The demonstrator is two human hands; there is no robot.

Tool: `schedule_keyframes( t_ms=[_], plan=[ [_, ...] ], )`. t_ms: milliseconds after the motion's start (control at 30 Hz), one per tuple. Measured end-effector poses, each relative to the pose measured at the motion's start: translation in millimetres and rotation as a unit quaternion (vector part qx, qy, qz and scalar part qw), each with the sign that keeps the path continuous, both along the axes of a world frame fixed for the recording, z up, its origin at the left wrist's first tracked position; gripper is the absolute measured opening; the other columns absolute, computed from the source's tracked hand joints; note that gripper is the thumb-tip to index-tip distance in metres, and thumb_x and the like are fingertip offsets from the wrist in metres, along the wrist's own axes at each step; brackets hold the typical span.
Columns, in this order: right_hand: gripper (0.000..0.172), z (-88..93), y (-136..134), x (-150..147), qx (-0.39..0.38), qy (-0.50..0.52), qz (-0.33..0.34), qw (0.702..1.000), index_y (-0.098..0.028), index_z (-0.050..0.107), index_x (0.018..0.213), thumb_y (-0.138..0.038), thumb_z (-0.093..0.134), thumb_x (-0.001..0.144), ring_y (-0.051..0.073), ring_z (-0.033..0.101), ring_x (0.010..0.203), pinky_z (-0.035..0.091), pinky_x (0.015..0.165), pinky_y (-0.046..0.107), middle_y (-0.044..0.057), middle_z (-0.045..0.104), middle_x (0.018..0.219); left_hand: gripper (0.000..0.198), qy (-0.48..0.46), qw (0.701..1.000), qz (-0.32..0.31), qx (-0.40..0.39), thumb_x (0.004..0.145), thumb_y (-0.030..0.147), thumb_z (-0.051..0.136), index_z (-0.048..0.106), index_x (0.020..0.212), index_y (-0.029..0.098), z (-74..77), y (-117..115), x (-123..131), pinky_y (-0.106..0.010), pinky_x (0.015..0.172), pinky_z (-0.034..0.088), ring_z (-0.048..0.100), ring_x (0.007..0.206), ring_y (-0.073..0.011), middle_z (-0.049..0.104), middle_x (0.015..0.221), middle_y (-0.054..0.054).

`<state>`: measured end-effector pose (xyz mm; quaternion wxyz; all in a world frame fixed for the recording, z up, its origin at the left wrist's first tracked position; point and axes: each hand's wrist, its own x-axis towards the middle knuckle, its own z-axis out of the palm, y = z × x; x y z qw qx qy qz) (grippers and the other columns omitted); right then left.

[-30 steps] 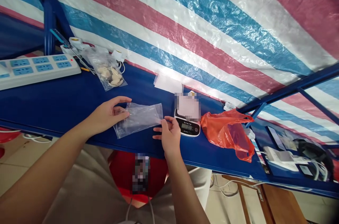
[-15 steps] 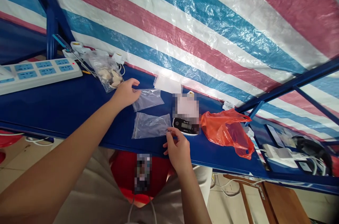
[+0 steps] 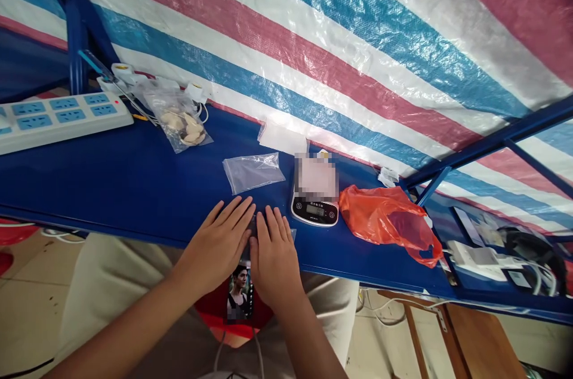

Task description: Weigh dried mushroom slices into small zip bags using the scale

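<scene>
Side by side at the table's front edge, my left hand (image 3: pixel 221 245) and my right hand (image 3: pixel 275 253) lie flat with fingers stretched out. Under them is a clear plastic bag (image 3: pixel 293 234), mostly covered; only a corner shows past my right fingers. Beyond my fingertips lies another flat clear zip bag (image 3: pixel 253 172). A white and black digital kitchen scale (image 3: pixel 314 212) stands to the right, with a blurred pale item on its plate. Below my hands, a phone (image 3: pixel 240 294) with a picture on its screen rests on something red in my lap.
A bag of pale dried slices (image 3: pixel 185 125) sits at the back left, near a white power strip (image 3: pixel 62 119). An orange plastic bag (image 3: pixel 385 221) lies right of the scale. White paper (image 3: pixel 283 137) is at the back, against the striped sheet. Cables and chargers (image 3: pixel 477 259) are far right.
My left hand has moved from the rear bag toward the front edge. My right hand has shifted left, and both now lie flat over the front bag. The orange bag looks flatter.
</scene>
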<state>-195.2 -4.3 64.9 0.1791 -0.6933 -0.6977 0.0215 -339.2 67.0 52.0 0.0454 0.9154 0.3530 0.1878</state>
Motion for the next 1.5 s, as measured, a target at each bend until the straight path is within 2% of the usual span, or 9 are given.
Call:
schedule_keyframes(
  t_ms=[167,300,367,567,700,933,1033,1200,1500],
  plan=[
    [0.054,13.3,-8.6,22.7,0.019,0.032,0.027,0.999,-0.005,0.051,0.156,-0.032,0.038,0.112,0.032,0.031,0.161,0.036,0.128,0.057,0.02,0.042,0.167,0.06,0.017,1.0,-0.012,0.003,0.11,0.04,0.03,0.048,0.161,0.013,0.2,13.4,-10.9,-0.054,0.13,0.033,0.039,0.158,-0.0321,0.04,0.169,-0.009],
    [0.048,30.0,-23.8,40.2,0.101,0.119,-0.044,0.987,-0.011,0.052,0.155,-0.027,0.036,0.112,0.025,0.037,0.158,0.044,0.124,0.051,0.016,0.051,0.162,0.066,0.022,1.0,0.018,-0.007,0.11,0.046,0.027,0.045,0.162,0.009,1.0,19.7,-13.1,-0.056,0.13,0.032,0.036,0.159,-0.0344,0.037,0.17,-0.012],
    [0.047,32.5,-27.2,38.1,0.113,0.13,-0.051,0.984,-0.01,0.054,0.153,-0.026,0.037,0.112,0.024,0.04,0.157,0.047,0.123,0.048,0.017,0.054,0.16,0.069,0.026,0.999,0.035,-0.009,0.11,0.046,0.024,0.043,0.162,0.005,0.7,23.0,-11.1,-0.057,0.13,0.031,0.036,0.159,-0.0357,0.035,0.17,-0.015],
    [0.061,17.7,-1.2,0.4,0.011,0.033,0.084,0.996,0.0,0.048,0.157,-0.039,0.043,0.11,0.032,0.029,0.162,0.031,0.131,0.052,0.02,0.041,0.168,0.069,0.023,0.998,0.057,-0.007,0.11,0.045,0.019,0.046,0.16,0.006,-2.1,30.0,-5.5,-0.058,0.129,0.03,0.034,0.16,-0.0355,0.036,0.171,-0.016],
    [0.076,6.3,8.0,0.2,-0.016,-0.008,0.049,0.999,0.0,0.042,0.161,-0.054,0.044,0.109,0.035,0.027,0.161,0.029,0.131,0.057,0.021,0.034,0.17,0.069,0.025,0.998,0.06,-0.006,0.109,0.043,0.019,0.045,0.161,0.005,-3.0,32.5,-8.8,-0.057,0.129,0.03,0.035,0.159,-0.0351,0.036,0.17,-0.017],
    [0.073,-1.9,-18.0,23.3,0.019,-0.026,-0.008,0.999,0.006,0.038,0.16,-0.047,0.043,0.11,0.035,0.029,0.161,0.04,0.126,0.057,0.028,0.035,0.168,0.07,0.017,0.997,0.067,-0.023,0.108,0.046,0.022,0.044,0.162,0.006,0.5,32.9,-11.1,-0.057,0.131,0.029,0.035,0.16,-0.0344,0.036,0.171,-0.016],
    [0.069,0.5,-12.8,15.8,0.032,-0.02,0.007,0.999,0.007,0.038,0.16,-0.041,0.04,0.111,0.034,0.024,0.163,0.038,0.127,0.057,0.027,0.032,0.169,0.071,0.016,0.997,0.066,-0.026,0.108,0.046,0.022,0.044,0.162,0.005,-0.2,33.2,-10.9,-0.058,0.13,0.029,0.034,0.16,-0.0349,0.035,0.171,-0.016],
    [0.074,3.9,-0.5,9.3,-0.015,-0.037,0.038,0.998,0.003,0.039,0.162,-0.05,0.042,0.11,0.035,0.027,0.162,0.03,0.131,0.057,0.022,0.032,0.171,0.073,0.031,0.997,0.061,-0.019,0.108,0.047,0.019,0.043,0.162,0.004,-1.0,33.6,-12.7,-0.057,0.13,0.029,0.034,0.16,-0.0347,0.033,0.171,-0.016],
    [0.077,-5.9,-32.2,39.3,-0.005,-0.073,0.026,0.997,0.0,0.032,0.165,-0.051,0.044,0.109,0.033,0.023,0.163,0.036,0.128,0.057,0.023,0.029,0.171,0.072,0.012,0.998,0.053,-0.031,0.108,0.052,0.021,0.044,0.163,0.01,-2.2,35.8,-22.2,-0.055,0.132,0.026,0.034,0.16,-0.0329,0.037,0.171,-0.015]
  ],
)
